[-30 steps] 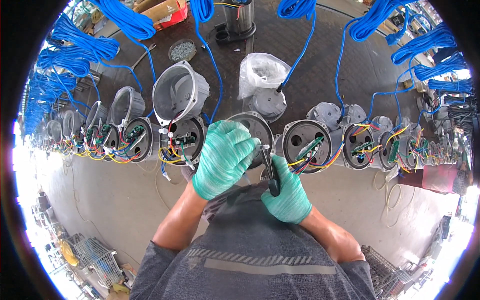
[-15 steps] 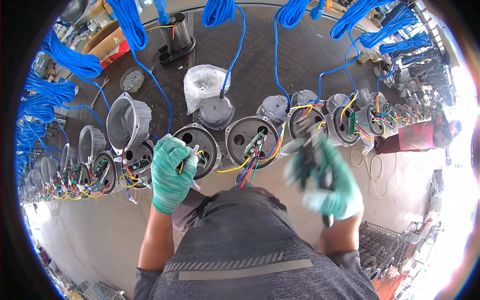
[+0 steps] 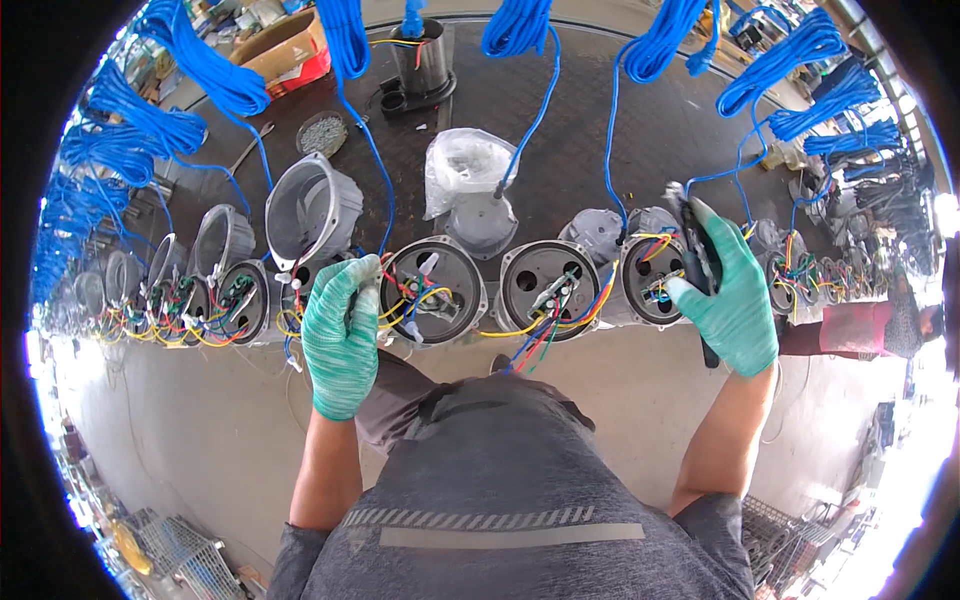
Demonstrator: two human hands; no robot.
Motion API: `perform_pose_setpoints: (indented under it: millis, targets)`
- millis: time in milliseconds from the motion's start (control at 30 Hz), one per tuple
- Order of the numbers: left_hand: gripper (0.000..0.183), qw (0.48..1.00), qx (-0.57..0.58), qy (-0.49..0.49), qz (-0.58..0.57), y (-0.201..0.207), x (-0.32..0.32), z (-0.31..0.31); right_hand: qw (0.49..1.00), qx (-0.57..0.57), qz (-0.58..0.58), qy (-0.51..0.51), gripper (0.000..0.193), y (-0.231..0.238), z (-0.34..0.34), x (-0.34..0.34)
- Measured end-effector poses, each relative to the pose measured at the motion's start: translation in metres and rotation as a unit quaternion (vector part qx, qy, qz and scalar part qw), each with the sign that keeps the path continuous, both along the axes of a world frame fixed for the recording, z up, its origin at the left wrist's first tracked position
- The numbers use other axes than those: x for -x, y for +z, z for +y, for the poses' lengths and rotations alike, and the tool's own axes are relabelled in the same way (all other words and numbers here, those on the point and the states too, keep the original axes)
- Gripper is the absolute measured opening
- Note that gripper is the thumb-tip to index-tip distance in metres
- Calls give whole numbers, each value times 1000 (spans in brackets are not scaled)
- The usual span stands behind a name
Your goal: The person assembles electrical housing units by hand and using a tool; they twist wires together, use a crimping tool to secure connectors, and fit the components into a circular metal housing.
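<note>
tool (image 3: 703,255) points away from the body, grasped by the right hand (image 3: 735,312); wired round housing (image 3: 463,274) lies just right of the nearer, curled left hand (image 3: 340,342), contents unclear.

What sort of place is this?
Probably an assembly workshop: round grey housings are lined up along a dark workbench, with circuit boards, coloured wires and bundles of blue cable repeated down the row.

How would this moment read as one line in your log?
left hand: beside wired round housing, grip unclear | right hand: holding dark hand tool | blue cable coils: beyond that housing
</note>
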State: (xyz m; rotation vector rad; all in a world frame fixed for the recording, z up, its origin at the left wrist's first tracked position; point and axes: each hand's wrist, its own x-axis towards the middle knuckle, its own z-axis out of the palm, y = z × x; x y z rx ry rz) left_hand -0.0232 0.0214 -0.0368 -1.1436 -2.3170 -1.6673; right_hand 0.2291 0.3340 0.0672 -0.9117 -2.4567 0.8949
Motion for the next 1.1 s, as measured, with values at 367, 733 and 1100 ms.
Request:
perform_pose_setpoints:
  millis: [367,733,1100]
  targets:
    - [27,994,-31,27,-105,5,-16,-18,807,-61,-307,502,76,-26,12,148]
    - [38,968,-97,51,-226,-4,-37,-28,810,-83,-314,488,78,-36,-5,141]
    - [22,952,-121,7,-279,-24,-32,-16,817,-225,24,530,52,-15,-75,165]
